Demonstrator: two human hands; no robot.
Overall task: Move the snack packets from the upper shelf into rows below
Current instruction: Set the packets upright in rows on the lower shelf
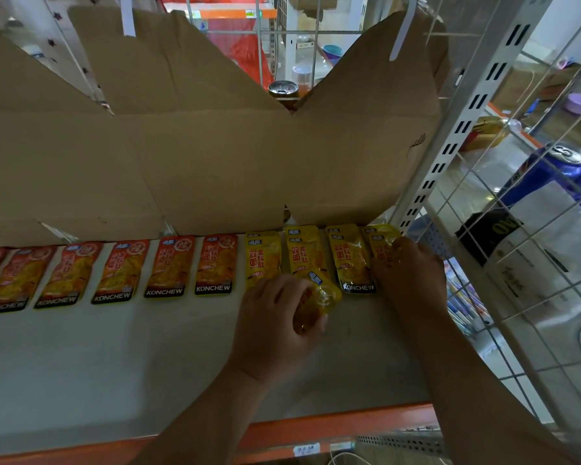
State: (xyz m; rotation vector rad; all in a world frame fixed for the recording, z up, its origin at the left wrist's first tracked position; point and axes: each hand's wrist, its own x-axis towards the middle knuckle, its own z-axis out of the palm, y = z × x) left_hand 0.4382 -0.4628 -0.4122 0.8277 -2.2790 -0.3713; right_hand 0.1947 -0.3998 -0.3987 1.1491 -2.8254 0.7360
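A row of snack packets lies along the back of the white shelf (114, 357). Several orange-red packets (168, 266) fill the left and middle. Yellow packets (349, 260) continue the row on the right, some stacked in twos. My left hand (275, 327) grips a loose yellow packet (319, 297), tilted, just in front of the yellow ones. My right hand (410, 273) rests with its fingers on the rightmost yellow packet (381, 246) near the shelf's upright.
Flattened cardboard (215, 146) stands behind the row as a back wall. A white slotted upright (450, 142) and wire mesh (534, 246) close the right side, with cans and boxes beyond. An orange rail (316, 427) edges the shelf front.
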